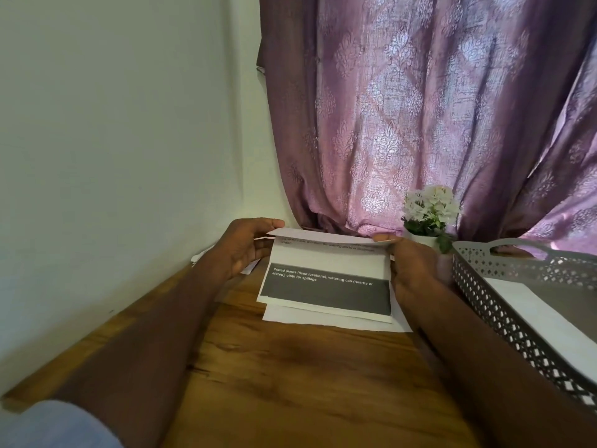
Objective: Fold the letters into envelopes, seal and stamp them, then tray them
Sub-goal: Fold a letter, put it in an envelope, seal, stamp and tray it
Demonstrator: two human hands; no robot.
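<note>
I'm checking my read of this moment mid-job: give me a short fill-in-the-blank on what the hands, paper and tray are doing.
1. Both hands, left hand and right hand, hold the white printed letter by its ____ edge.
2. The letter's dark band carries ____ text.
3. The grey perforated plastic tray stands to the ____ of the letter.
4. The white-flowered potted plant stands in front of the ____ curtain.

Missing words: far; white; right; purple
</note>
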